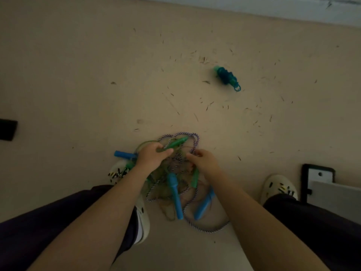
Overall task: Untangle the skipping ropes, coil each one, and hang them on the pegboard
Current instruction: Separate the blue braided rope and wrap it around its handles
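Left hand [151,154] grips a translucent green plastic handle [176,142], long axis running up-right away from it, w/ right hand [203,160] pinching purple-white braided cord [192,136] of the floor tangle btwn both hands.

Beige floor [78,75] strewn with small dark bits. White wall base [254,8] along top edge. Black object [7,130] at left edge. Black-framed white panel [318,175] at right, grey board [336,194] overlapping it. White clogs [279,185] on feet.
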`<action>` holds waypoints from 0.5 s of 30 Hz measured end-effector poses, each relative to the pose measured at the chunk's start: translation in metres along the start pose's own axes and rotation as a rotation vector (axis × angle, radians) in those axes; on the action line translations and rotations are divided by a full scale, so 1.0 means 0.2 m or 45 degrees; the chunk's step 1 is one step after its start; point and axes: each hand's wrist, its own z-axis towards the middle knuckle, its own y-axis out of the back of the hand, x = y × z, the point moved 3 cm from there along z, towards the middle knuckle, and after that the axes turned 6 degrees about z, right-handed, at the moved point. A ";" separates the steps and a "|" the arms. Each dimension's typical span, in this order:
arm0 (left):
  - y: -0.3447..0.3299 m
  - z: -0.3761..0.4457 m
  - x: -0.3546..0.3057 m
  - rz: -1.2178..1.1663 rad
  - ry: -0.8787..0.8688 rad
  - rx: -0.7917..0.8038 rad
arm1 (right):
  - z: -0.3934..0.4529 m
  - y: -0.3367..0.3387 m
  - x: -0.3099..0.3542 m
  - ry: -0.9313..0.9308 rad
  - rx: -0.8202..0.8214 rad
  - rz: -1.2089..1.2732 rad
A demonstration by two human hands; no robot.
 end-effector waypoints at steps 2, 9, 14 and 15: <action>0.06 -0.02 -0.07 -0.093 -0.032 0.031 | -0.05 0.03 0.08 0.079 0.020 0.072; 0.40 -0.33 -0.49 -0.537 -0.263 -0.112 | -0.47 0.23 0.50 0.434 -0.045 0.168; 0.68 -0.84 -0.74 -0.751 -0.513 -0.240 | -0.99 0.34 0.84 0.706 -0.086 0.287; 0.74 -0.94 -0.77 -0.764 -0.569 -0.260 | -1.10 0.37 0.90 0.756 -0.093 0.271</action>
